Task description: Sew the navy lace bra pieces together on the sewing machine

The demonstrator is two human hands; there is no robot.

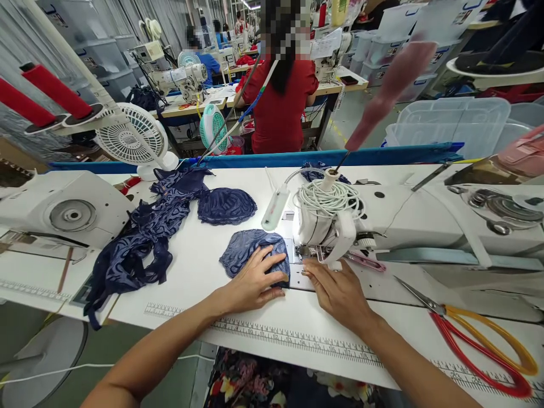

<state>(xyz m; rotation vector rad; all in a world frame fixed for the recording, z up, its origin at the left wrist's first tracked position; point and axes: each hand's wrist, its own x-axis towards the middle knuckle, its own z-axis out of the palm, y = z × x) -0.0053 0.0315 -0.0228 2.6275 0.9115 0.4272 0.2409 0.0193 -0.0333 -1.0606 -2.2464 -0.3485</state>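
My left hand [257,279] lies flat with spread fingers on a blue patterned fabric cup [240,246], pressing it against the table left of the needle plate. Close to the presser foot [312,252] of the sewing machine [335,226], my right hand [338,292] has its fingers drawn together and bent down. Whatever its fingertips may hold is too small to make out. A second, darker blue cup [227,205] rests just behind the first. Farther left is a heap of navy patterned fabric pieces [148,232] with straps.
Scissors [476,334] with red and orange handles lie right of my right arm. A small lamp [276,208] hangs beside the machine head. Another machine [63,209] stands at left, near a white fan [134,136]. A person in red [278,105] sits ahead, facing away.
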